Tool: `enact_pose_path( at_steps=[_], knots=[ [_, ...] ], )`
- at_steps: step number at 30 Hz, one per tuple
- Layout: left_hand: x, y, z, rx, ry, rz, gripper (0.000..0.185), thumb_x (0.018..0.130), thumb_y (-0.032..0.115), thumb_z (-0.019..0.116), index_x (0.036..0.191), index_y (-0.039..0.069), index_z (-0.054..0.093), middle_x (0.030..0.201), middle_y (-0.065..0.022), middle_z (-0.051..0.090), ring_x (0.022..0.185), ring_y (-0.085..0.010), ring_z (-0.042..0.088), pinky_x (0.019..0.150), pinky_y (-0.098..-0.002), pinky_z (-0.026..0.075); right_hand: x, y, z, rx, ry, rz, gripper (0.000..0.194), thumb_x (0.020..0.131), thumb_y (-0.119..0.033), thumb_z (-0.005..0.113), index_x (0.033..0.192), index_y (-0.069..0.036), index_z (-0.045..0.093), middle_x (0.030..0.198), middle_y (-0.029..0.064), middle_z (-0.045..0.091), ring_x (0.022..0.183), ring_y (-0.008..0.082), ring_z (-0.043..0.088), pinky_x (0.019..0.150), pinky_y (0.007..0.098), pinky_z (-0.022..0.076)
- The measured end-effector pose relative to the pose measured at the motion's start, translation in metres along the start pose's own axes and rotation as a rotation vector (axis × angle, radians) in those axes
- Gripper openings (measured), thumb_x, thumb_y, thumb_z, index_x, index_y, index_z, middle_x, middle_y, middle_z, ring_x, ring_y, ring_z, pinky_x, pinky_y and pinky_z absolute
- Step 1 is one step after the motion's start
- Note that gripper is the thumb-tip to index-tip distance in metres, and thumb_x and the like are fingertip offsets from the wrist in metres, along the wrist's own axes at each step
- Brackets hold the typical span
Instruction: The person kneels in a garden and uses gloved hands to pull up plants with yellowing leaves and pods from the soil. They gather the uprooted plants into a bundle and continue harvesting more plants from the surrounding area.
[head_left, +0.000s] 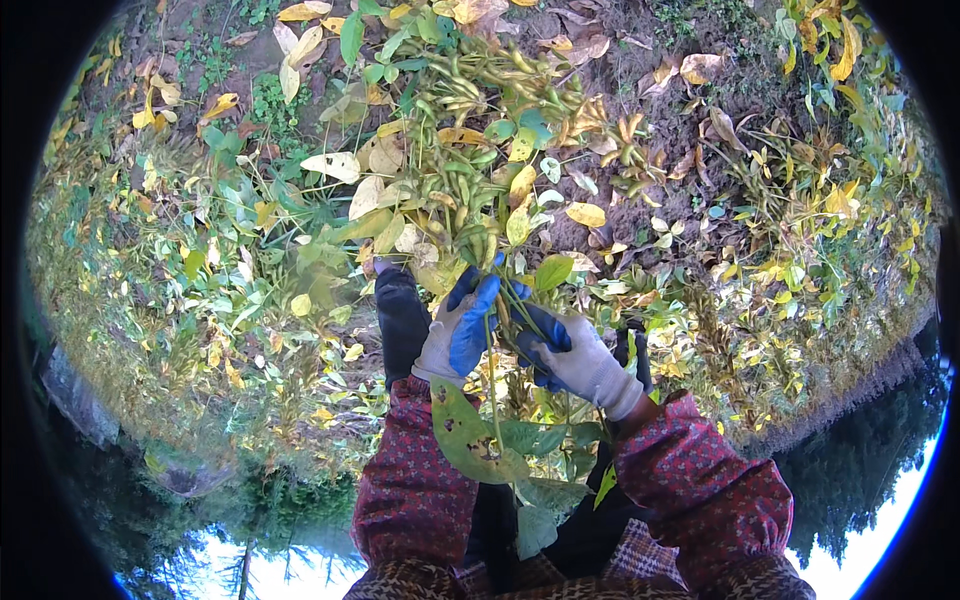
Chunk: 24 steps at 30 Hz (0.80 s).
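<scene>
My left hand (461, 322), in a white knit glove with blue coated fingers, is closed round the stems of a soybean plant (457, 176). Clusters of green and yellowish pods and leaves spread beyond it. Close beside it, my right hand (570, 349), gloved the same way, grips stems of the bunch lower down, its fingers curled around them. A large yellow-green leaf with brown holes (469, 435) hangs below my left hand, over the patterned sleeve. Further green leaves (540, 495) dangle between my forearms. The exact stems under the fingers are partly hidden.
Brown soil (622, 67) strewn with dry and yellow leaves lies before me. Leafy plants (247, 292) stand at the left, and more plants with pods (787, 195) at the right. My dark-clad leg (401, 319) is beside my left hand. Trees edge the field.
</scene>
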<state>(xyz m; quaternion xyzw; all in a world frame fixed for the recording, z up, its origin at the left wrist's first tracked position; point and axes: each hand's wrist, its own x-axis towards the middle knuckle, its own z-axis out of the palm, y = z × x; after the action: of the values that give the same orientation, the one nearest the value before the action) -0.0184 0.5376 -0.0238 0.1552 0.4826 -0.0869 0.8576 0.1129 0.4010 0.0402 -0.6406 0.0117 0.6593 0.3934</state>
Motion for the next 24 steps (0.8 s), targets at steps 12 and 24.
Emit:
enact_pose_path(
  at_steps=[12,24],
  knots=[
    [-0.029,0.066,0.019,0.581,0.062,0.078,0.043,0.089,0.011,0.052,0.125,-0.010,0.042,0.120,-0.0181,0.057,0.110,-0.0210,0.055,0.097,-0.0275,0.041,0.079,-0.029,-0.047,-0.732,0.035,-0.194,0.026,0.080,-0.028,0.059,0.097,-0.008,0.064,0.088,0.0178,0.065,0.085,0.0343,0.063,0.076,0.0412,0.0495],
    [-0.033,0.053,0.005,0.343,0.110,0.061,0.037,0.091,0.023,0.056,0.116,-0.003,0.056,0.111,-0.0108,0.062,0.106,-0.0169,0.055,0.096,-0.0287,0.039,0.105,-0.035,-0.030,-0.792,0.039,-0.165,0.049,0.082,-0.028,0.060,0.128,-0.016,0.047,0.102,0.0159,0.064,0.096,0.0327,0.061,0.083,0.0418,0.0488]
  ],
)
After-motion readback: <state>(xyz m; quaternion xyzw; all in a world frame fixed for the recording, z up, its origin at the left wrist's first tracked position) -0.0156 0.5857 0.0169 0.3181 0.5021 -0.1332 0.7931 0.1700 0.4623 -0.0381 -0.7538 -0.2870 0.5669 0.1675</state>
